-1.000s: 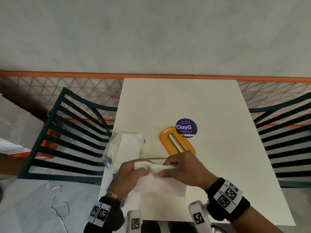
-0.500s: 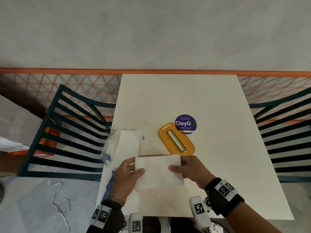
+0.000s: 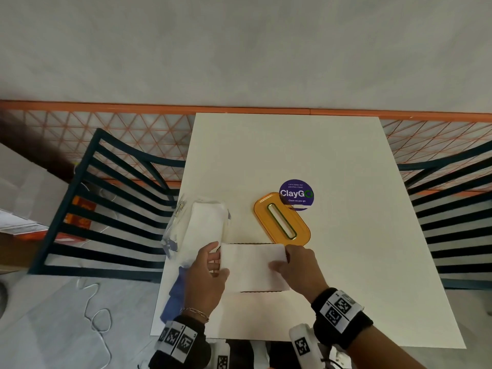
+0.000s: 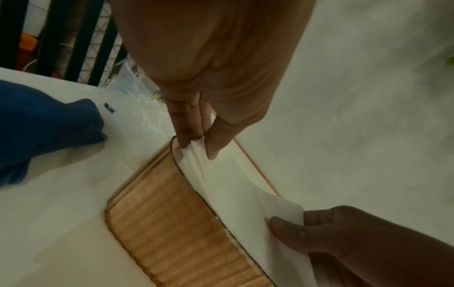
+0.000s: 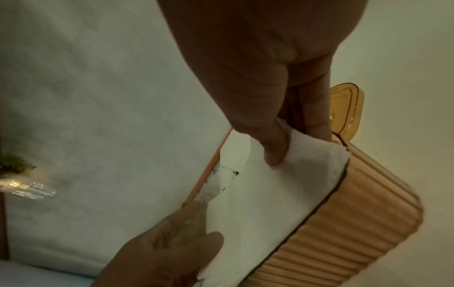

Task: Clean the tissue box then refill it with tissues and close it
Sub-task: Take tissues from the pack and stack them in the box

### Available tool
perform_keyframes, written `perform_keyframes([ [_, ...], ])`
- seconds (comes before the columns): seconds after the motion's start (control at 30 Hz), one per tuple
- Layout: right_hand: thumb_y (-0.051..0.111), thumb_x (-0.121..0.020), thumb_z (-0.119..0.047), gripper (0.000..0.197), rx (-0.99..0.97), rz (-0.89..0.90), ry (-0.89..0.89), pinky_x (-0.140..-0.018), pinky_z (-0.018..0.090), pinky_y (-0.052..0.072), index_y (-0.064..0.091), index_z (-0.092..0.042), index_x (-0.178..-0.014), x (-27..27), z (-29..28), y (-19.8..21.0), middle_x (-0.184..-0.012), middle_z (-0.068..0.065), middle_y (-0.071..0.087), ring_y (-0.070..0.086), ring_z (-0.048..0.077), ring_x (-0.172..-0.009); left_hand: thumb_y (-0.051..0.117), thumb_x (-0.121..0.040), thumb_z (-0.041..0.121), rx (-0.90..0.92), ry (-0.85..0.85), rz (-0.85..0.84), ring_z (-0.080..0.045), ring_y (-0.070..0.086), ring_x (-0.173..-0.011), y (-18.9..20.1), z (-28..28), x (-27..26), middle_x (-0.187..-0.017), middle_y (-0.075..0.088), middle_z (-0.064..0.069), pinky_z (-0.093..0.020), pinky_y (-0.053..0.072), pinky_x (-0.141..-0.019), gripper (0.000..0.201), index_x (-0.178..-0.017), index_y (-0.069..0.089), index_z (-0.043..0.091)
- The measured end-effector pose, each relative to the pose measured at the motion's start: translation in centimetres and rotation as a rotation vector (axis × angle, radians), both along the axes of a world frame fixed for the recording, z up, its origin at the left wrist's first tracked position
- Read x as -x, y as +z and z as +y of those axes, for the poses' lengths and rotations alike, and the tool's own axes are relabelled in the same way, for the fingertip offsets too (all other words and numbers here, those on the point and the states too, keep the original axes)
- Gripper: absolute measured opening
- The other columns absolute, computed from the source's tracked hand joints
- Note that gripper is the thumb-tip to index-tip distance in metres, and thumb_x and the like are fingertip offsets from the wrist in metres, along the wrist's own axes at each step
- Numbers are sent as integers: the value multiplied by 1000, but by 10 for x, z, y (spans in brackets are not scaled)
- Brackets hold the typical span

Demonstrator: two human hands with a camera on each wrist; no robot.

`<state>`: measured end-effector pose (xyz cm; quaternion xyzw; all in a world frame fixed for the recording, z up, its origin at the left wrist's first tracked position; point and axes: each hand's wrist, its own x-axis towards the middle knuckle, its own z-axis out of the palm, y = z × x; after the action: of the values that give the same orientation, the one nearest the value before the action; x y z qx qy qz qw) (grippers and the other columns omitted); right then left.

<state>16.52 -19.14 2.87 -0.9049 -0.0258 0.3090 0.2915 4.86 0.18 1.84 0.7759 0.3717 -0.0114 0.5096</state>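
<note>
A stack of white tissues [image 3: 253,266] sits in the top of the ribbed amber tissue box [image 4: 176,219], which stands open near the table's front edge. My left hand [image 3: 210,270] pinches the stack's left end [image 4: 194,145] between thumb and fingers. At the other end my right hand [image 3: 295,267] pinches the tissues [image 5: 290,174] beside the box wall [image 5: 356,209]. The box's orange lid [image 3: 282,219] with its long slot lies flat on the table behind the box.
A clear plastic pack of tissues [image 3: 202,225] lies at the table's left edge, with a blue cloth [image 3: 175,294] in front of it. A purple round sticker [image 3: 296,194] is behind the lid. Dark slatted chairs [image 3: 106,209] flank the white table [image 3: 346,235].
The hands spread apart from a bunched hold to the stack's two ends, and the tissues came down flat into the box opening.
</note>
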Motion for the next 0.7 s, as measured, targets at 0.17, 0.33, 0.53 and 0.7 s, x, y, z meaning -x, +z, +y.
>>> perform_keyframes([
  [0.17, 80, -85, -35, 28, 50, 46, 21, -56, 23, 41, 64, -12, -83, -5, 1, 3, -76, 0, 61, 54, 13, -64, 77, -85, 5, -82, -37, -1, -16, 67, -105, -1, -1, -1, -127, 66, 1, -20, 59, -80, 65, -140, 51, 27],
  [0.33, 85, -78, -44, 49, 217, -28, 104, -77, 33, 56, 64, -13, -109, -5, 5, 12, -100, 4, 68, 65, 21, -86, 79, -84, 14, -279, -161, 12, -21, 60, -121, 8, -3, 1, -137, 55, 2, -35, 57, -96, 65, -140, 50, 26],
  [0.53, 91, -72, -24, 65, 136, -355, 436, -88, 29, 55, 62, -20, -131, 3, -5, 12, -130, 0, 59, 63, 22, -109, 69, -91, 39, -502, -701, 50, -6, 19, -152, 11, 1, -5, -164, 25, 19, -35, 24, -123, 66, -150, 40, 38],
  [0.7, 79, -83, -21, 51, 140, -421, 739, -100, 34, 53, 66, -19, -133, 10, -8, -3, -136, 0, 61, 56, 23, -120, 60, -98, 28, -530, -888, 125, -12, 22, -152, 0, 3, -8, -166, 24, 10, -32, 24, -122, 54, -150, 44, 34],
])
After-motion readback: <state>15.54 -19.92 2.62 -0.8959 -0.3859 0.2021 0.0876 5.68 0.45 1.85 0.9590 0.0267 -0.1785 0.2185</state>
